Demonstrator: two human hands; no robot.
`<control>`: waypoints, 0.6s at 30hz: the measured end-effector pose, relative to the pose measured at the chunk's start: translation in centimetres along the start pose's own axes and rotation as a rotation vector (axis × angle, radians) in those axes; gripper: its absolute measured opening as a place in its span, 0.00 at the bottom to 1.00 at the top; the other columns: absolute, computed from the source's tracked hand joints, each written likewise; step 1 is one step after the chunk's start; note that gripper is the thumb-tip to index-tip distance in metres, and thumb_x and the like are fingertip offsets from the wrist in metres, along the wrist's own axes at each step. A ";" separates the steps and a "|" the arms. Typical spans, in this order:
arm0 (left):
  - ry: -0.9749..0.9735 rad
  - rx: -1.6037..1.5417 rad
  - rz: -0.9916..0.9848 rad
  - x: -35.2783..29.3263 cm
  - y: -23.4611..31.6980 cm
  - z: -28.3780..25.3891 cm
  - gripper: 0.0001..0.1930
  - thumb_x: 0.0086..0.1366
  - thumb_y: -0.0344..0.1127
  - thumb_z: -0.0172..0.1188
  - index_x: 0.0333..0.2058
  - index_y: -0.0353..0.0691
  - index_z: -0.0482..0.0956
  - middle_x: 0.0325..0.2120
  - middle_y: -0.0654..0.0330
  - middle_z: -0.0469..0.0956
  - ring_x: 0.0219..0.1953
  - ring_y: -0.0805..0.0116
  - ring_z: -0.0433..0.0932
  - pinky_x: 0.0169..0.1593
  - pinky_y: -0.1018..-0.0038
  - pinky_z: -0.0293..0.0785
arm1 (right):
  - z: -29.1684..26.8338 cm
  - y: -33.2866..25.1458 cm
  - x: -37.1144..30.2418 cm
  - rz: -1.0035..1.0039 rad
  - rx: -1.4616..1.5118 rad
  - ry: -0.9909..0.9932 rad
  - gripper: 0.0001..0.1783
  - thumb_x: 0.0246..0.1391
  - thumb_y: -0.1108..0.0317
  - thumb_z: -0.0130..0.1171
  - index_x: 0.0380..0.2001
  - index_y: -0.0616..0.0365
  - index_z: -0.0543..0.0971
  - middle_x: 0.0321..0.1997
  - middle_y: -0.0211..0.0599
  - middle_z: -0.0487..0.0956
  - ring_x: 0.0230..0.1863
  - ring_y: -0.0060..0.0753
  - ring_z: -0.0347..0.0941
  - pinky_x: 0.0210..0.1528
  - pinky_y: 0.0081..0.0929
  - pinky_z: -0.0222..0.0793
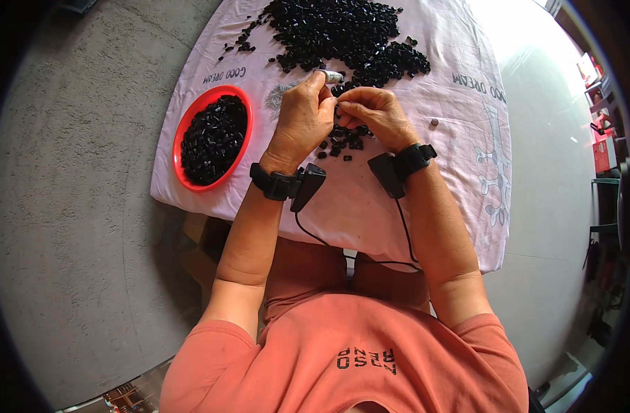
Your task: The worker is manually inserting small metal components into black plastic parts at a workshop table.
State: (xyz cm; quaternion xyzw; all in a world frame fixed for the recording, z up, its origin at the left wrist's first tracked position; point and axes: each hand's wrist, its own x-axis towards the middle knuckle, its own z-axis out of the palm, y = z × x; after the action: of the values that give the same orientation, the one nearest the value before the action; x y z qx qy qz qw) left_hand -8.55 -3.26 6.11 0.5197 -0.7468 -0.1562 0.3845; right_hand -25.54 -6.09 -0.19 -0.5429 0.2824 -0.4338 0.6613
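My left hand [302, 118] is closed above the table, its thumb and fingers pinched toward the right hand. A short pale, greyish cylinder [334, 77] juts out at its fingertips; whether it is gripped or wrapped round a finger does not show. My right hand [382, 115] meets it from the right, thumb and forefinger pinched together; whatever lies between them is too small to name. Under and between the hands are loose small black blocky pieces [337, 146]. Just beyond them spreads a big heap of the same black pieces [336, 31].
A red plastic bowl [179, 164] full of black pieces stands at the table's left. A pale pink printed cloth [453, 138] covers the table. One lone piece [435, 122] lies right of my right hand. A black cable [406, 234] links the wrist-strapped devices.
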 end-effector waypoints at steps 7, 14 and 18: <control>0.047 0.035 -0.062 -1.7 -0.4 -0.8 0.10 0.64 0.24 0.58 0.44 0.33 0.79 0.27 0.58 0.82 0.29 0.75 0.80 0.34 0.75 0.76 | 0.0 -0.2 -0.1 0.010 -0.037 0.003 0.09 0.64 0.68 0.59 0.43 0.62 0.81 0.37 0.33 0.83 0.35 0.22 0.81 0.40 0.20 0.79; -0.128 0.062 -0.204 -6.4 -2.9 -2.2 0.09 0.63 0.24 0.57 0.41 0.33 0.82 0.26 0.58 0.83 0.30 0.76 0.80 0.36 0.76 0.76 | -0.1 0.0 0.0 -0.010 0.091 0.060 0.09 0.64 0.67 0.59 0.44 0.59 0.80 0.37 0.32 0.83 0.35 0.21 0.80 0.39 0.17 0.77; -0.120 0.048 -0.197 -7.5 -2.8 -1.8 0.09 0.62 0.24 0.59 0.41 0.35 0.82 0.27 0.56 0.83 0.30 0.73 0.82 0.37 0.75 0.77 | -0.3 0.2 -0.1 -0.024 0.121 0.073 0.09 0.64 0.67 0.59 0.44 0.57 0.80 0.37 0.31 0.83 0.34 0.19 0.79 0.36 0.14 0.75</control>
State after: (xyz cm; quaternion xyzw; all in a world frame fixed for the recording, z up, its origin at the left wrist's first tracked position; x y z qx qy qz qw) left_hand -4.16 2.54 2.40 0.5895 -0.7172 -0.2061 0.3093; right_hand -25.79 -6.20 -0.48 -0.4892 0.2729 -0.4776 0.6768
